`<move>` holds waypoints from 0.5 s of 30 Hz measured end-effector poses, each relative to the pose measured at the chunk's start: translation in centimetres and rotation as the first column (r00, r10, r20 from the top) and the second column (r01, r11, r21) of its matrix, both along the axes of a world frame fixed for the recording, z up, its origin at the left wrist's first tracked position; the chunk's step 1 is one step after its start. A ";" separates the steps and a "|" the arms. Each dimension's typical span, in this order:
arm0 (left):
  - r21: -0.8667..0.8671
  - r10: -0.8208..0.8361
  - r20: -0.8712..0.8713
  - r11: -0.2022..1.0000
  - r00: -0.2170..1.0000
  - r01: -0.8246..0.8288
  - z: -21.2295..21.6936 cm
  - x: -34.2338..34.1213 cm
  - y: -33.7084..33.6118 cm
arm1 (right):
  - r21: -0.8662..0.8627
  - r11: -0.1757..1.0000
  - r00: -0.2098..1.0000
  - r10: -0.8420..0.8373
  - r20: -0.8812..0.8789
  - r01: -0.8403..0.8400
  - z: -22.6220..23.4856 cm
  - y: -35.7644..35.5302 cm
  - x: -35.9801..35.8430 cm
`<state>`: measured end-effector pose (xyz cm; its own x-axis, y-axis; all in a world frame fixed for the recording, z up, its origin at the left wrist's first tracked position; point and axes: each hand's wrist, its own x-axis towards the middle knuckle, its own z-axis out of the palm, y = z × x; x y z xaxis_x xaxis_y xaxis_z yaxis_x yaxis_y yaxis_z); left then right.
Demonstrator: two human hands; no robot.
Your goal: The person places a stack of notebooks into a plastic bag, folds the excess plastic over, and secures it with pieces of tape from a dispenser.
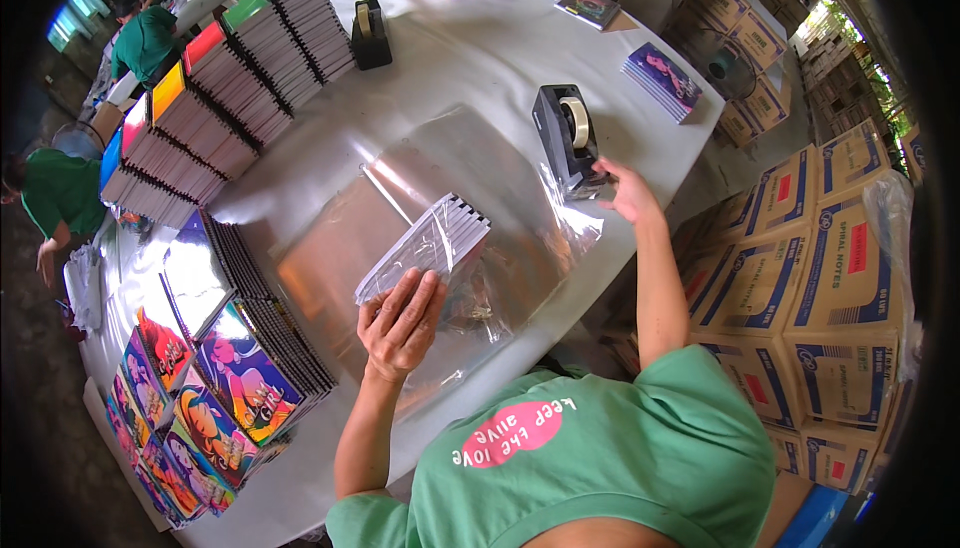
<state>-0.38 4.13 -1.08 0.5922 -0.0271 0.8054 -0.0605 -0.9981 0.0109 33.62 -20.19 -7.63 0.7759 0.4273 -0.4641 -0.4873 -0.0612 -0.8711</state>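
Observation:
My left hand [403, 326] presses against the near end of a bundle of spiral notebooks [432, 243], fingers together and thumb hidden. Clear plastic wraps the bundle, with white page edges facing up and dark spirals at its far right end. It sits on a layer of clear plastic sheets [330, 248] on the table. My right hand [630, 193] is at the near end of a black tape dispenser [568, 138], thumb and forefinger apart around its cutting end. I see no tape between the fingers.
Tall stacks of spiral notebooks [215, 98] line the table's far left. Colourful-covered notebooks [240, 368] lie near left. A second tape dispenser [371, 36] stands at the back; a small notebook pile [662, 83] lies far right. Cartons [790, 278] rise beside the table. Co-workers [150, 43] are at left.

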 end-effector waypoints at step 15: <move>-0.131 0.007 0.080 0.991 0.997 0.003 -1.0 -0.1 -0.3 | -0.084 0.993 0.633 0.014 0.774 0.082 8.8 4.0 -13.9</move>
